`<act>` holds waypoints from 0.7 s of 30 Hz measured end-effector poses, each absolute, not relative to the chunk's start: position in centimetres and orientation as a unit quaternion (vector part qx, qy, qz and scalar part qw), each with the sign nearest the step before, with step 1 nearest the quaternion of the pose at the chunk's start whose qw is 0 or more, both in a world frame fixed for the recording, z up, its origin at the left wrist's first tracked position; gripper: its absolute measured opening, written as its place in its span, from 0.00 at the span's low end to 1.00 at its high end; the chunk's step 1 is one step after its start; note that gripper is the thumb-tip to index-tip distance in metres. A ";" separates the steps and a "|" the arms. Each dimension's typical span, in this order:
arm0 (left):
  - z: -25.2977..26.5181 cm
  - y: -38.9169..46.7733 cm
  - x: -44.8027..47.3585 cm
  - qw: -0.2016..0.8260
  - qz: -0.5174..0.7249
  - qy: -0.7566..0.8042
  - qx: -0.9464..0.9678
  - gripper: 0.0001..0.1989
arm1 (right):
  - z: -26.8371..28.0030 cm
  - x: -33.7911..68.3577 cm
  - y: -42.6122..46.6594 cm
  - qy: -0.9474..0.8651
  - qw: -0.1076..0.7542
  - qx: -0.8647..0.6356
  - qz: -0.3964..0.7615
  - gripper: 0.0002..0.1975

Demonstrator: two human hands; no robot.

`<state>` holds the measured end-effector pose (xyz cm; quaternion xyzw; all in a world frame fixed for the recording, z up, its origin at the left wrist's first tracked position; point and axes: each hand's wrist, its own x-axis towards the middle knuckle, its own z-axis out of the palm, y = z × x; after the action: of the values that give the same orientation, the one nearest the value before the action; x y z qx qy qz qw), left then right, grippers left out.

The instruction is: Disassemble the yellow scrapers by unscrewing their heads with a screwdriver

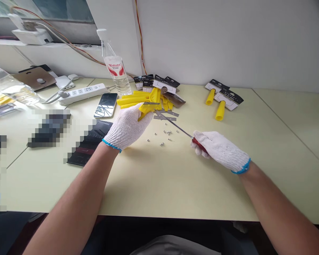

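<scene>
My left hand [129, 125], in a white knit glove with a blue cuff, is closed around a yellow plastic scraper [146, 107] with a thin metal blade along its head. A screwdriver [179, 126] with a red handle sits in my gloved right hand [219, 146]. Its shaft points left and its tip is close to the scraper; whether they touch, I cannot tell. Several small screws [168, 132] lie scattered on the table between my hands. Flat grey blades [171, 113] rest just beyond them. Behind my left hand is a pile of yellow scraper parts [134, 97].
Black-and-white cards [166, 83] stand behind the pile. Two carded yellow handles [220, 110] lie at the back right of the table [180, 187]. Leftward are a water bottle [118, 74], a power strip [83, 94], a phone [105, 105] and a dark device [85, 150].
</scene>
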<state>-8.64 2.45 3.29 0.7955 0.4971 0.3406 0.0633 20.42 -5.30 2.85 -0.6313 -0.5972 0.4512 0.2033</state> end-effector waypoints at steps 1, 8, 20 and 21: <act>3.3 2.4 -8.6 0.063 0.342 0.499 0.794 0.11 | 2.8 20.4 -5.2 -0.603 0.200 -0.644 0.426 0.29; 3.8 2.3 -8.3 0.078 0.328 0.488 0.805 0.12 | 2.7 20.5 -5.3 -0.566 0.187 -0.664 0.452 0.31; 3.6 2.2 -8.5 0.098 0.342 0.499 0.790 0.11 | 3.1 21.0 -5.4 -0.607 0.146 -0.667 0.408 0.30; 3.6 2.2 -8.4 0.095 0.339 0.493 0.796 0.11 | 3.0 20.9 -5.5 -0.600 0.151 -0.655 0.434 0.31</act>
<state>-8.42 2.25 3.61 0.7957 0.4928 0.3391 0.0950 20.90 -5.47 3.05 -0.6550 -0.6003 0.4336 0.1506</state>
